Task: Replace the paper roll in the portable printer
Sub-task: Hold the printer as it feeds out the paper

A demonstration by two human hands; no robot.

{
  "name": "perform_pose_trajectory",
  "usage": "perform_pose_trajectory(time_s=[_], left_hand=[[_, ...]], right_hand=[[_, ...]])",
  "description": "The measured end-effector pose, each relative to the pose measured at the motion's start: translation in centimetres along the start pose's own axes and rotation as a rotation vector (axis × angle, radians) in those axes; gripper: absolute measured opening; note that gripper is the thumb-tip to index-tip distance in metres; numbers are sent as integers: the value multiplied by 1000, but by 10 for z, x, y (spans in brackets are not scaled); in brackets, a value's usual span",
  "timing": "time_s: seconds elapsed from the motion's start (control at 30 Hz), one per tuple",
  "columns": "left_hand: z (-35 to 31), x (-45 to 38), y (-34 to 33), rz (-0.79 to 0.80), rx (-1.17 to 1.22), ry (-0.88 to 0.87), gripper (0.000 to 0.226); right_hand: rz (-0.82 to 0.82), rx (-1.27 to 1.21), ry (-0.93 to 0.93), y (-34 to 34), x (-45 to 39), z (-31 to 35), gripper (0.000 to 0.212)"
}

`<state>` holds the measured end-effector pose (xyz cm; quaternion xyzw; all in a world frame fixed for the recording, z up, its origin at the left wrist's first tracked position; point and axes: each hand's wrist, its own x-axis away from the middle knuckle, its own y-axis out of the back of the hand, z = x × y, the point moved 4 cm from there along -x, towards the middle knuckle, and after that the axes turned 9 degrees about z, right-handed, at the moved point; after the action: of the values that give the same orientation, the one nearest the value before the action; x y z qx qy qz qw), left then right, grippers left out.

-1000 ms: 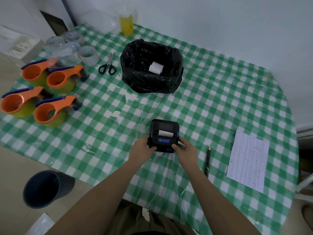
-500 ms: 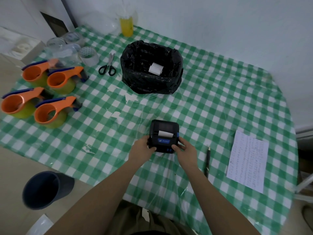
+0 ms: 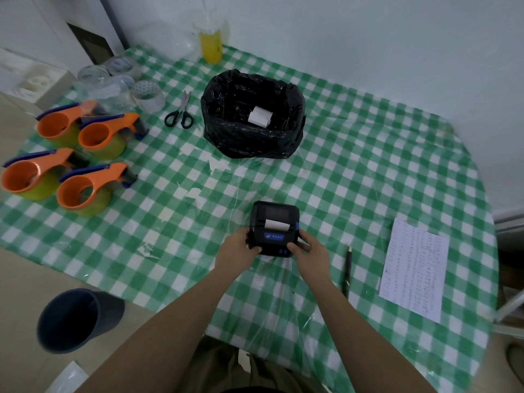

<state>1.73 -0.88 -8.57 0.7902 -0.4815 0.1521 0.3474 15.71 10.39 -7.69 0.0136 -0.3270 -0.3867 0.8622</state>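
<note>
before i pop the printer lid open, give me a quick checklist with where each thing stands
1. Left hand on the printer: ok, gripping its left side.
2. Right hand on the printer: ok, gripping its right side.
3. Printer resting on the table: ok.
4. Lid shut, paper strip showing at the slot: ok.
5. Paper roll within sight: ok, lying in the black bag.
6. Whether that roll is new or spent: cannot tell.
</note>
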Motion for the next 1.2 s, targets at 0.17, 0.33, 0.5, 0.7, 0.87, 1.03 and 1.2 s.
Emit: perform_pose_trajectory(time_s=[0.17, 0.33, 0.5, 0.7, 0.87, 1.03, 1.2], left_hand=[[1, 0, 0, 2, 13, -4, 42], [-1, 1, 0, -3, 22, -4, 41], [0, 1, 0, -3, 23, 1, 42], [0, 1, -1, -7, 25, -4, 40], [0, 1, 0, -9, 26, -4, 40], [0, 1, 0, -10, 17, -5, 39], [2, 0, -1, -6, 27, -6, 42]], right_hand=[[-1, -6, 3, 0, 0, 0, 49], [-10, -10, 0, 0, 0, -1, 49], [-9, -6, -2, -1, -1, -1, 49], [-14, -9, 2, -1, -1, -2, 49], [-15, -19, -3, -1, -1, -2, 48], [-15, -29, -3, -2, -1, -2, 48], [-18, -35, -1, -2, -1, -4, 49]])
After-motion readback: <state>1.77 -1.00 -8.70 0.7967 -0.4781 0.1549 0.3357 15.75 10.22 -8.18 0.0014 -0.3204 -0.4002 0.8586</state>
